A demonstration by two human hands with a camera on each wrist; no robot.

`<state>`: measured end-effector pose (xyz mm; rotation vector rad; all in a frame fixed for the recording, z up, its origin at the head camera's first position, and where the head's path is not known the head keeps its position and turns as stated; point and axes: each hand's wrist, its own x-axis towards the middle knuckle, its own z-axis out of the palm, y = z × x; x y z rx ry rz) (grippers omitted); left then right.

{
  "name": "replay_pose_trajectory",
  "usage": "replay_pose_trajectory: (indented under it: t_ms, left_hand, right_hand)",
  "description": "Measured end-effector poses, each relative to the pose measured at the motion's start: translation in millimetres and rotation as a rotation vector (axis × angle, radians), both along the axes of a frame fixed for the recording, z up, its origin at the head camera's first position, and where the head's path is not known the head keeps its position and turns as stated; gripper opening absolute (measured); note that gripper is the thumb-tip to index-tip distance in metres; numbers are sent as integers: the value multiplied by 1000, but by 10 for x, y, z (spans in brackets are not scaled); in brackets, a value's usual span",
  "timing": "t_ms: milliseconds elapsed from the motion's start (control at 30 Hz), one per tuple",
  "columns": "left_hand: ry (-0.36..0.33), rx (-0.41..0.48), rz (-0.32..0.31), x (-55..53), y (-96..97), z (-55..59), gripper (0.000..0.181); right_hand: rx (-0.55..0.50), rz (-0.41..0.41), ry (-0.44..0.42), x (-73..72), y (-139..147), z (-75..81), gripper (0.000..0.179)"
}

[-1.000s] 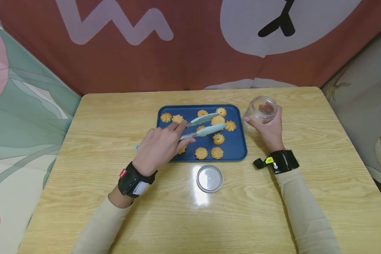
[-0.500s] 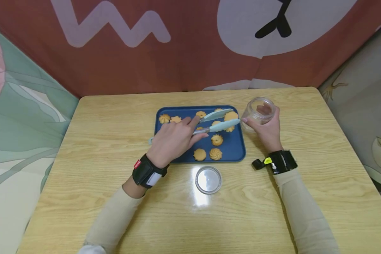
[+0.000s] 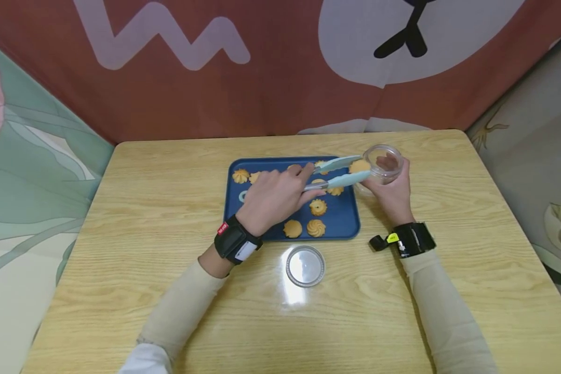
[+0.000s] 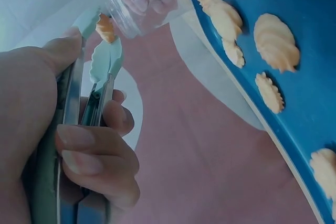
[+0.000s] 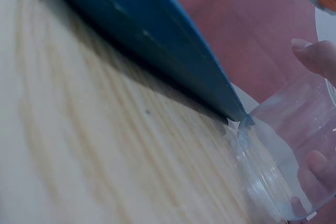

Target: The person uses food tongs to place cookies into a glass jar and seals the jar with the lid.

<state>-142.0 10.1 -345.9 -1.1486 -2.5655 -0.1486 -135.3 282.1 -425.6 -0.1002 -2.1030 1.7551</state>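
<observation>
My left hand [image 3: 278, 197] grips a pair of tongs [image 3: 348, 178] with pale blue tips and metal arms. Between the tips sits a round golden cookie [image 3: 359, 166], right beside the mouth of a clear jar [image 3: 382, 161]. In the left wrist view the pinched cookie [image 4: 105, 28] shows edge-on near the jar's rim. My right hand [image 3: 395, 189] holds that jar from its right side, thumb in front and fingers behind, seen through the clear wall. Left of the jar lies a blue tray [image 3: 341, 223] with several cookies; my left hand covers part of it.
A round clear lid [image 3: 305, 266] with a silvery rim lies on the wooden table [image 3: 355, 311], in front of the tray. A printed cloth backdrop [image 3: 280, 93] rises behind the table's far edge.
My left hand has moved right with the tongs, carrying the cookie from over the tray to the jar's mouth. My right hand and the jar have stayed nearly in place.
</observation>
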Motion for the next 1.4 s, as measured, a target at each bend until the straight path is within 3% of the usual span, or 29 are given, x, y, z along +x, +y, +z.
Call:
replay_pose_trajectory:
  t_ms: [200, 600, 1033, 1200, 1400]
  left_hand:
    - [26, -15, -9, -66, 125, 15, 60]
    - [56, -37, -7, -180, 368, 73, 62]
    - [20, -86, 49, -233, 486, 82, 66]
    - [25, -79, 55, -224, 509, 83, 71]
    - [43, -71, 53, -215, 499, 56, 71]
  right_hand:
    - [43, -7, -2, 10, 5, 8, 80]
    - [14, 22, 31, 15, -6, -42, 83]
    - [50, 44, 20, -13, 9, 6, 83]
    - [42, 44, 9, -56, 63, -71, 83]
    - [44, 27, 15, -135, 179, -267, 85]
